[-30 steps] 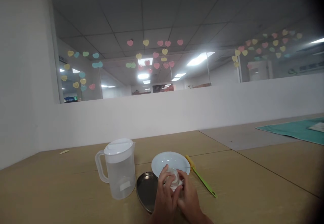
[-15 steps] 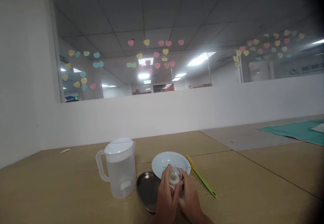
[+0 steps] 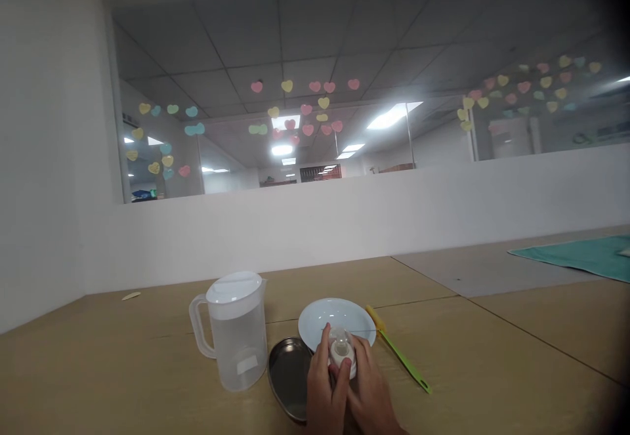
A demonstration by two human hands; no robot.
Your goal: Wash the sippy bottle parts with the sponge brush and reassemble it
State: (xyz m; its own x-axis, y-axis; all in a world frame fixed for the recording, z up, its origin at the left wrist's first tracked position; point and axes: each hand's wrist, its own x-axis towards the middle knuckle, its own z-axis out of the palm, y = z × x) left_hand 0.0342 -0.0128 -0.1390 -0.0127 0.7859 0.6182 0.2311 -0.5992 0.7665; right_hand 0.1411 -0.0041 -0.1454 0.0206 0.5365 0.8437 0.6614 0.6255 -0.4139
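Note:
My left hand (image 3: 325, 389) and my right hand (image 3: 369, 392) are both wrapped round a small bottle with a clear domed cap (image 3: 340, 346), held upright at the bottom middle of the view. Its lower body is hidden by my fingers. The bottle is in front of a pale blue bowl (image 3: 337, 320) and just right of a dark metal tray (image 3: 289, 376) on the wooden table (image 3: 492, 363).
A translucent plastic jug with a white lid (image 3: 235, 330) stands left of the tray. A green-handled brush with a yellow head (image 3: 398, 356) lies right of the bowl. A teal cloth (image 3: 575, 254) lies far right. A low white partition wall (image 3: 344, 218) runs behind the table.
The bottle has been turned from tilted to upright between my hands, its clear cap now pointing up. The view has shifted slightly; the other objects have not moved.

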